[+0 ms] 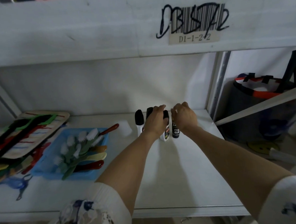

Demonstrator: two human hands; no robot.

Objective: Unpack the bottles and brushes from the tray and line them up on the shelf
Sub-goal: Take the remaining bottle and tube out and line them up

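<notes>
Toward the back of the white shelf (182,179), right of centre, four bottles stand upright in a tight row. Leftmost bottle (138,122): white body, black cap, standing free. Left hand (155,122) draped over the tops of the two middle bottles (165,135), fingers curled down around them. Right hand (184,117) hovers at the dark bottle (175,130) on the row's right end, fingers spread and loose; cannot tell whether they touch its cap.

Row sits near the back wall, well clear of the front edge. Wide bare shelf surface in front of the row and to its right, up to the shelf's right edge and upright post (218,83).

Blue tray (43,172) on the left half of the shelf, apart from the bottles, holding a heap of brushes (80,147) with white bristles and green, red and cream handles. One red handle (110,128) overhangs the tray's far corner.
</notes>
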